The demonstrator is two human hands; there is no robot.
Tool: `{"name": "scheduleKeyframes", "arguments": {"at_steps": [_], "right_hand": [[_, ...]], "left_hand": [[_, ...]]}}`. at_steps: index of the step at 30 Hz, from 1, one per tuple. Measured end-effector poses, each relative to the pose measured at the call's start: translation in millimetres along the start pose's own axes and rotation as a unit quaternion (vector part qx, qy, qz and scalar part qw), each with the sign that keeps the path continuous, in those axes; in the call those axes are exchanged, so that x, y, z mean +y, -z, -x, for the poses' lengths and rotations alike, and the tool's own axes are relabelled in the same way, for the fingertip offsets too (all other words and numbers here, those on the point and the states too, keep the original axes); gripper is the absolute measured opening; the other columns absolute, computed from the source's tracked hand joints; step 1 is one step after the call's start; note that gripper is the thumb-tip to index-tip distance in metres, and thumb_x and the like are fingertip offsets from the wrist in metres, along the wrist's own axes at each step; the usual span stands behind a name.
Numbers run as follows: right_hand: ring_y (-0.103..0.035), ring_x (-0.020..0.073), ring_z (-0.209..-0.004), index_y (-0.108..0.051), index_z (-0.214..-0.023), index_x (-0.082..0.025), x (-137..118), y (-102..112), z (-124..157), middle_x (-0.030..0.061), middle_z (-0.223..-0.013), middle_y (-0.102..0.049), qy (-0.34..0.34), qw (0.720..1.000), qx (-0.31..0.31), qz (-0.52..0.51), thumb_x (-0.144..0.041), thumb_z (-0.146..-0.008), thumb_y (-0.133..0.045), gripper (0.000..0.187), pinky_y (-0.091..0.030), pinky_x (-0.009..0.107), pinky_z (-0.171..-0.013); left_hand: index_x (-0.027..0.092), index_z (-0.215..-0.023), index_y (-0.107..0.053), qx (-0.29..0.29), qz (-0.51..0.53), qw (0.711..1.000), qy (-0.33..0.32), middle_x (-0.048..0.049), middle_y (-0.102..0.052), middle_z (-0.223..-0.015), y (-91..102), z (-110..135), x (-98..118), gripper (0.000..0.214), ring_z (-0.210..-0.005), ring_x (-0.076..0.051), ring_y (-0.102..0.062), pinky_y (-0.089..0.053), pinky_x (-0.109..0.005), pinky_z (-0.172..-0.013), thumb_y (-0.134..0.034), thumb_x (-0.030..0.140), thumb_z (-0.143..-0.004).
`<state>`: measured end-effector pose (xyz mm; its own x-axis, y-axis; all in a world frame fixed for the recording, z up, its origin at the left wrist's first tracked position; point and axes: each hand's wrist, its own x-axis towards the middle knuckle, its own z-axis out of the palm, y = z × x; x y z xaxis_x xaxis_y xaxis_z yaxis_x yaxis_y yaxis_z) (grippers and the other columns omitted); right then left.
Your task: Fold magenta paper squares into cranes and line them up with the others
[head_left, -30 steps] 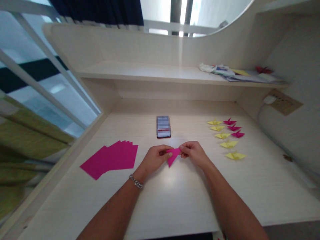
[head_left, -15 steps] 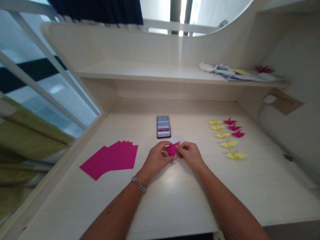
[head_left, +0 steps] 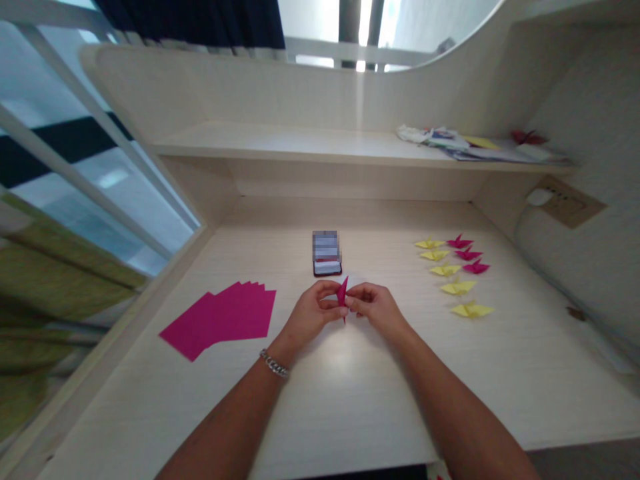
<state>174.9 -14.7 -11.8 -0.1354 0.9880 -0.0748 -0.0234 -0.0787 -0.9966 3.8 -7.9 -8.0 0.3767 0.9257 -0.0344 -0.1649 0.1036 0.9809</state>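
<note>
Tapering upward to a point — folded paper (head_left: 343, 292), slim, bright magenta.

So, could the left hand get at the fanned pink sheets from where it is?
Probably yes: nothing visible stands between the left hand and the pink sheets on the desk, though it would likely have to release the folded pink paper.

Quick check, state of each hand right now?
Left hand: closed, holding the folded pink paper.
Right hand: fingers bent at the paper's right side; grip cannot be told.
</note>
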Motion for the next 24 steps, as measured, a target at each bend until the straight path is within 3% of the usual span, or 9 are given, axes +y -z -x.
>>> {"name": "scheduleKeyframes", "arguments": {"at_steps": [8,13,18,24], "right_hand": [[-0.057,0.0123,-0.058,-0.068,-0.083,-0.016,3.8,1.5,-1.6,0.0024,-0.070,-0.066,0.004,1.000,-0.017,0.004,-0.036,-0.063,-0.076,0.029,-0.044,0.024,-0.052],[-0.055,0.0117,-0.056,-0.068,-0.082,-0.016,5.9,2.3,-2.0,0.0024,-0.069,-0.066,0.003,1.000,-0.026,0.015,-0.037,-0.066,-0.074,0.028,-0.044,0.025,-0.051],[-0.056,0.0121,-0.057,-0.068,-0.083,-0.016,4.7,2.3,-1.4,0.0026,-0.070,-0.066,0.003,0.999,-0.030,0.017,-0.037,-0.067,-0.074,0.027,-0.045,0.025,-0.053],[-0.056,0.0118,-0.057,-0.068,-0.083,-0.015,3.8,2.6,-1.2,0.0030,-0.071,-0.066,-0.002,0.999,-0.035,0.025,-0.036,-0.067,-0.073,0.027,-0.044,0.025,-0.053]], "left_hand": [[0.016,-0.100,-0.051,-0.014,0.011,1.000,0.004,-0.0107,-0.059,-0.114,0.4,0.7,-0.1,0.044,-0.083,-0.017,-0.066,-0.051,-0.035,-0.079,-0.077,0.014,-0.065],[0.015,-0.096,-0.053,0.007,-0.012,1.000,-0.016,-0.0099,-0.061,-0.106,0.3,-0.3,1.5,0.039,-0.094,-0.021,-0.063,-0.050,-0.037,-0.082,-0.076,0.015,-0.065],[0.016,-0.098,-0.052,0.004,-0.009,1.000,0.000,-0.0109,-0.060,-0.110,0.7,-0.9,-1.2,0.044,-0.082,-0.018,-0.066,-0.051,-0.039,-0.080,-0.078,0.017,-0.063],[0.015,-0.098,-0.052,0.008,-0.014,1.000,0.001,-0.0112,-0.060,-0.111,1.6,-1.2,-2.3,0.042,-0.084,-0.018,-0.066,-0.052,-0.039,-0.080,-0.077,0.015,-0.063]]}}
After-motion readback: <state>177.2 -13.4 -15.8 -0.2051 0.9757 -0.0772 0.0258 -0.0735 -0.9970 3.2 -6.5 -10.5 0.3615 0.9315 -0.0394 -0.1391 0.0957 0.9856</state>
